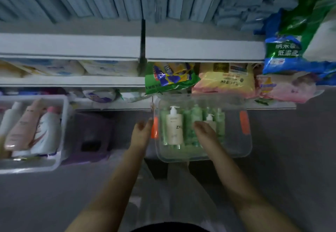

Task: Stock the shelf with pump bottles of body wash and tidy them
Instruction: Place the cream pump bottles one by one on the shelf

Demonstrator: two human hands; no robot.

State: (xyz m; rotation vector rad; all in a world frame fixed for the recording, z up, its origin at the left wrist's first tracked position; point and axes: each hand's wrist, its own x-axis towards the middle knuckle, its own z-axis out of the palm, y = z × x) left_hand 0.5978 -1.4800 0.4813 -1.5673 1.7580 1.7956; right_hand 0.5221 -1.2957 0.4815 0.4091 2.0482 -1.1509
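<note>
A clear plastic bin (234, 151) with orange latches stands below the shelves, holding a cream pump bottle (175, 128) and several green pump bottles (196, 117). My left hand (141, 131) hovers at the bin's left wall beside an orange latch, fingers relaxed and holding nothing. My right hand (205, 131) reaches down into the bin over the green bottles, fingers extended; whether it touches a bottle is unclear. A small cream bottle (210, 119) peeks out just beyond its fingertips.
A white basket (60, 140) at the left holds pink and white bottles. A purple stool or crate (91, 139) sits between basket and bin. White shelves (72, 44) above carry blue boxes, soap packs and bagged detergent (280, 53). Grey floor lies below.
</note>
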